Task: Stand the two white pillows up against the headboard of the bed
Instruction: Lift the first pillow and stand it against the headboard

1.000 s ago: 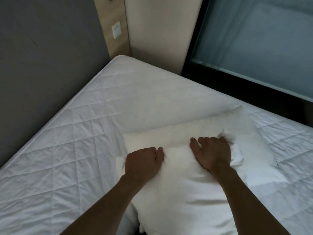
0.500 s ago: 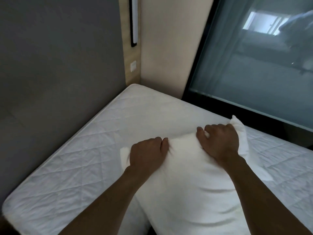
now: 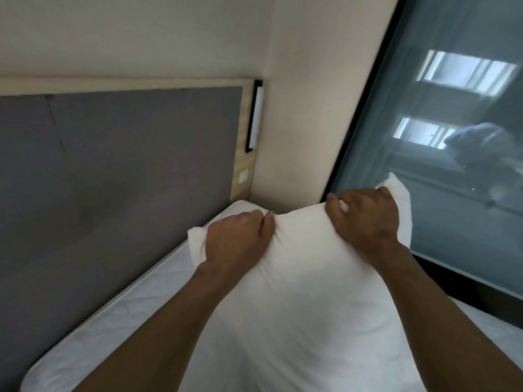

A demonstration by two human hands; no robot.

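A white pillow (image 3: pixel 305 278) hangs lifted in front of me above the white quilted mattress (image 3: pixel 113 321). My left hand (image 3: pixel 235 239) grips its top edge near the left corner. My right hand (image 3: pixel 365 219) grips the top edge near the right corner, which sticks up past my fingers. The grey padded headboard (image 3: pixel 119 171) stands to the left, apart from the pillow. The second pillow is hidden behind the one I hold.
A wooden strip with a wall lamp (image 3: pixel 256 117) and a switch (image 3: pixel 244 175) borders the headboard's right end. A cream wall (image 3: pixel 305 108) meets the bed's far corner. A large glass pane (image 3: pixel 452 137) with a black frame runs along the right.
Both hands have raised the pillow off the mattress and off the pillow beneath it. My view has tilted upward, showing more of the headboard, wall and glass.
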